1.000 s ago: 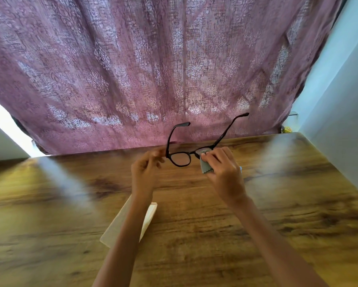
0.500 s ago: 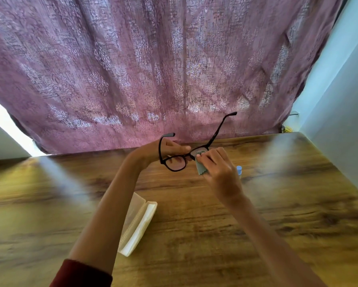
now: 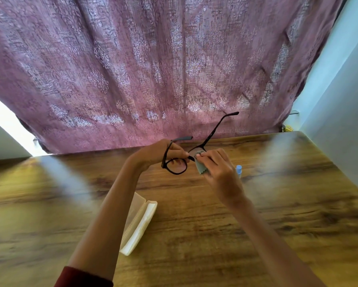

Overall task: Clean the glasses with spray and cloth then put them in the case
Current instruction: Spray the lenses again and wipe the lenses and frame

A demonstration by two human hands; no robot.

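Glasses (image 3: 175,165) held above the table (image 3: 277,204), temples open; left hand (image 3: 159,152) now grips the frame near the bridge, having shifted from its outer corner. Right hand (image 3: 219,168) pinches cloth (image 3: 201,167) on one lens, apparently wiping. Open case (image 3: 138,222) waits below; spray bottle (image 3: 238,169) mostly hidden.

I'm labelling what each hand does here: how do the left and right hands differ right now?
The left hand grips the black glasses by the frame, with no cloth; the right hand pinches the grey cloth over one lens. The left hand's lens shows bare, the right hand's is covered. The left arm crosses above the open case; the right hand partly hides the spray bottle. Both are raised off the table.
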